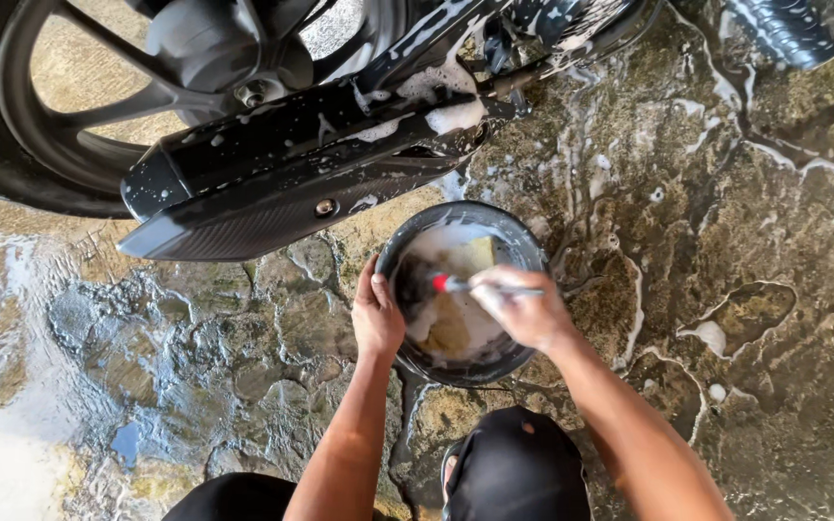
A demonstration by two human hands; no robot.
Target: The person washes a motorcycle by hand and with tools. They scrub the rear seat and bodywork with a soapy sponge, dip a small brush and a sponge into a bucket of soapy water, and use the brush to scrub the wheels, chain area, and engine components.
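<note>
A soapy black exhaust pipe (291, 169) and rear wheel (41, 125) of a motorcycle hang just above the black bucket (393, 256) on the wet stone ground (726, 241). The left hand (376, 314) clasps the bucket's left rim, while the right hand (525, 307) is closed around a red-tipped brush (446, 284) over the bucket. Inside lie foam and a yellow sponge (456, 323).

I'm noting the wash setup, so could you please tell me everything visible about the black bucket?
The black bucket is round, dark, probably plastic, and stands upright on the wet stone ground below the motorcycle's exhaust. It holds white foam and a yellow sponge. The left hand grips its rim; the right hand holds a red-tipped brush over the foam.
</note>
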